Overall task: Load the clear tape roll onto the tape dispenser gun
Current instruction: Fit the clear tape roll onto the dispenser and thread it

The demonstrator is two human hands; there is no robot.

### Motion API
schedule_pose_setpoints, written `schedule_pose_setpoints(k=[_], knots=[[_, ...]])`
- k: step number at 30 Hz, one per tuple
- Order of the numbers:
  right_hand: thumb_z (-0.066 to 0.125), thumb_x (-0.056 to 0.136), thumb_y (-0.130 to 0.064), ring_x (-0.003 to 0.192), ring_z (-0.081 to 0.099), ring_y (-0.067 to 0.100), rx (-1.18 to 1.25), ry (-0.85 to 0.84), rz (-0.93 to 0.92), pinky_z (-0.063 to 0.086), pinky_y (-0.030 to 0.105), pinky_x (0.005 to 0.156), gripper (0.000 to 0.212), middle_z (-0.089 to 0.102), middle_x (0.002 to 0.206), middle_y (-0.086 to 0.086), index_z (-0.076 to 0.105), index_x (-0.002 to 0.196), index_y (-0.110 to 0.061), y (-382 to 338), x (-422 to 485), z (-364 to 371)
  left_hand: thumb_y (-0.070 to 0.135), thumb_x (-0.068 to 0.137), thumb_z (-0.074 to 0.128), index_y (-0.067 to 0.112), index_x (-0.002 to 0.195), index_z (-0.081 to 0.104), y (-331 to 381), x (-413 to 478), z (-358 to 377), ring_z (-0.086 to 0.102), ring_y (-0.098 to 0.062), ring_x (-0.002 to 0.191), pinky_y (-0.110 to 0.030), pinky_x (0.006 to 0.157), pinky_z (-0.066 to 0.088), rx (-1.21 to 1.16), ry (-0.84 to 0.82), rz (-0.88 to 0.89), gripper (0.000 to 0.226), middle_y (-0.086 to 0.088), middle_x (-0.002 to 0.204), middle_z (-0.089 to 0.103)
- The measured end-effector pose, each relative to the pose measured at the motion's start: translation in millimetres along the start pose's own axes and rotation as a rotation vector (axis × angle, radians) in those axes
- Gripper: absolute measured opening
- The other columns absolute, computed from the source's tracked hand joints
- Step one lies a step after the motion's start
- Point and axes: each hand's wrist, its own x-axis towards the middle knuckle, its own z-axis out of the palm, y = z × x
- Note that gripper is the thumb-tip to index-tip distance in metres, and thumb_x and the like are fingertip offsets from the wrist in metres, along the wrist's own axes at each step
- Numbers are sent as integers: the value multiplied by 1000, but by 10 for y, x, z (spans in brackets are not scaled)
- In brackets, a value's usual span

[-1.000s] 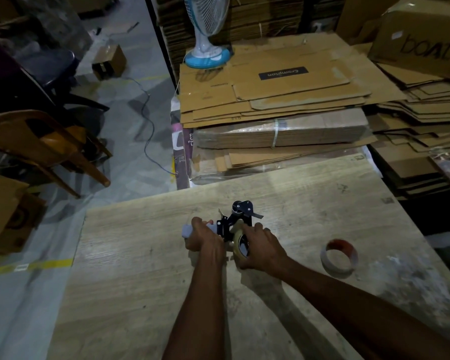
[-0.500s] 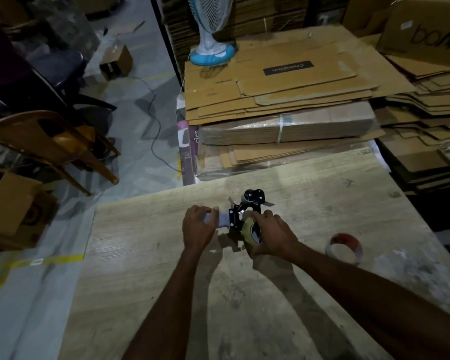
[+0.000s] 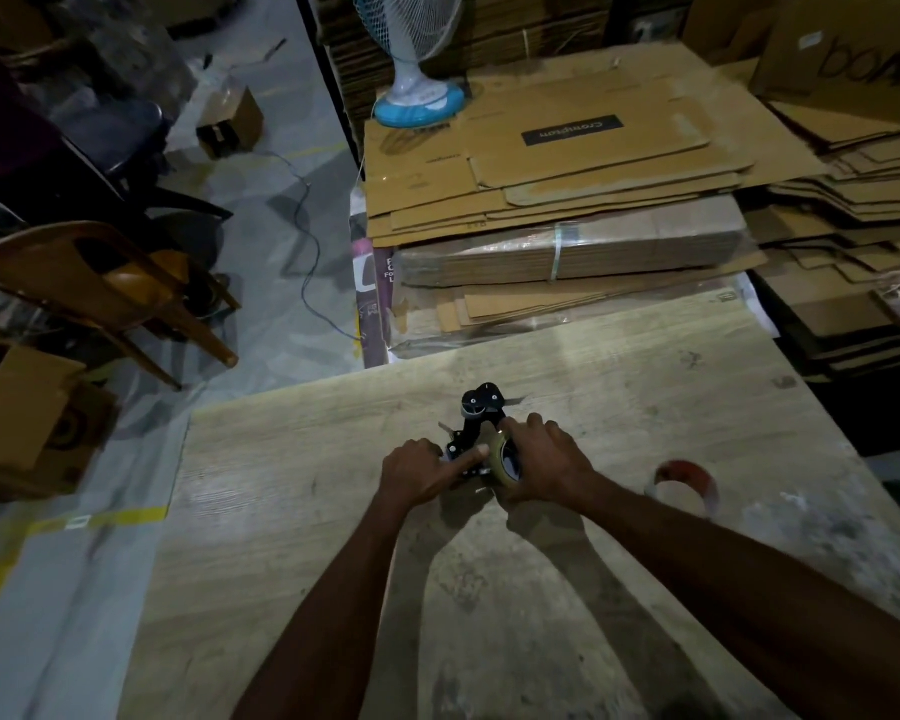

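A black tape dispenser gun [image 3: 481, 407] lies on the pale wooden table [image 3: 292, 537], its roller head pointing away from me. The clear tape roll [image 3: 507, 457] sits against the gun's body. My right hand [image 3: 544, 462] grips the roll from the right, fingers curled over its rim. My left hand [image 3: 419, 472] covers the gun's handle, which is hidden, and its thumb reaches right to touch the roll's edge.
A second tape roll with a reddish core [image 3: 684, 483] lies on the table to the right. Flattened cardboard stacks [image 3: 567, 200] and a fan base [image 3: 419, 103] stand beyond the far edge. A wooden chair [image 3: 100, 283] and boxes [image 3: 27, 418] are on the floor at left.
My left hand slid right along the handle until its thumb met the tape roll. My right hand stayed on the roll. The camera has shifted slightly.
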Motion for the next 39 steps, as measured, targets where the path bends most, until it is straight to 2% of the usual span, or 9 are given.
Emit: schedule_pose_setpoints(k=[5, 9, 15, 20, 26, 29, 33, 36, 39], knots=[[84, 60, -51, 110, 53, 34, -3, -23, -4, 51, 41, 85, 92, 49, 121, 13, 38, 135, -24, -31, -2, 111, 106, 62, 31, 15, 54, 51, 124, -105, 104, 58, -15, 55, -23, 51, 39, 0, 43, -135, 94, 0, 57, 57], [81, 62, -51, 106, 55, 35, 2, -12, -7, 48, 39, 81, 86, 51, 118, 14, 41, 133, -23, -29, -4, 158, 107, 60, 12, 17, 53, 52, 152, -181, 150, 61, -19, 59, -26, 54, 39, -30, 145, -228, 99, -1, 58, 58], [81, 59, -52, 104, 58, 34, 29, 0, 12, 49, 36, 80, 88, 54, 116, 13, 44, 132, -22, -51, 8, 187, 102, 68, 1, 17, 56, 63, 135, -235, 234, 64, -21, 59, -30, 62, 52, -58, 191, -285, 106, -2, 60, 63], [84, 57, -50, 106, 57, 34, 46, -22, 42, 50, 37, 82, 90, 53, 118, 12, 43, 132, -22, -59, -1, 198, 99, 75, 6, 16, 57, 67, 194, -254, 195, 61, -19, 57, -29, 59, 44, -93, 202, -322, 104, -2, 60, 62], [84, 58, -50, 109, 55, 34, 46, -21, 56, 47, 37, 84, 94, 52, 121, 14, 41, 137, -21, -38, -38, 226, 101, 71, 7, 14, 68, 71, 270, -244, 190, 67, -26, 70, -31, 66, 49, -69, 180, -405, 108, -7, 72, 68], [83, 59, -51, 109, 55, 33, 56, -4, 58, 49, 37, 84, 94, 52, 121, 13, 41, 138, -23, -46, -56, 240, 101, 69, 6, 14, 69, 72, 272, -236, 190, 64, -25, 68, -31, 67, 49, -78, 175, -407, 109, -6, 72, 67], [83, 62, -49, 110, 55, 33, 73, -2, 61, 49, 37, 85, 94, 52, 122, 13, 40, 141, -22, -56, -80, 252, 103, 69, 5, 16, 58, 63, 264, -213, 191, 65, -24, 69, -41, 86, 54, -70, 157, -379, 105, -5, 67, 67], [79, 67, -48, 110, 55, 35, 64, 11, 65, 47, 37, 85, 86, 52, 121, 14, 41, 140, -20, -85, -108, 276, 104, 68, 7, 18, 56, 61, 366, -223, 164, 61, -22, 75, -50, 105, 42, -123, 153, -433, 102, -2, 69, 65], [78, 67, -47, 111, 54, 34, 58, 7, 76, 48, 37, 85, 87, 52, 122, 13, 40, 140, -20, -126, -115, 273, 105, 65, 6, 17, 61, 62, 467, -236, 135, 62, -23, 84, -53, 111, 33, -148, 126, -514, 104, -4, 77, 66]])
